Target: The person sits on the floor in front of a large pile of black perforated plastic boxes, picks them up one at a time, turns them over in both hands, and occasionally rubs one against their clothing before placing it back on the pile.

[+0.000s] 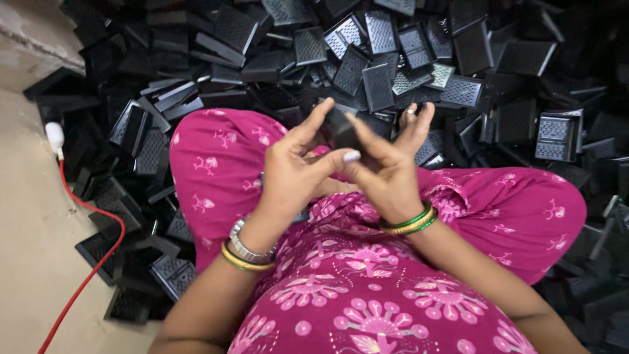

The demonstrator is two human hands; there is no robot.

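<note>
The person sits cross-legged on the floor (26, 262), knees spread under pink patterned cloth (367, 288), and both hands meet just above the lap. The left hand (295, 172) and the right hand (386, 167) close together on one small black plastic piece (342, 126), which is held between them at the centre of the view, raised over the lap. The left thumb and forefinger pinch the piece from its left side; the left thumb, with a pale painted nail, crosses over the right hand's knuckles. The right hand's fingers wrap the piece from the right and from below, with two fingertips lifted above it. Most of the piece is hidden by the fingers, so its shape cannot be told beyond a dark, flat edge.

The left wrist carries a metal watch band (247, 248) and a yellow bangle just beside it; the right wrist carries green and gold bangles (409, 221).

Beyond the held piece, away from the person, lies a large heap of black grille-patterned plastic parts (393, 59), spreading past both knees. To the left of the heap a red cable (98, 252) runs across the floor to a white plug (55, 135) near the heap's edge.
</note>
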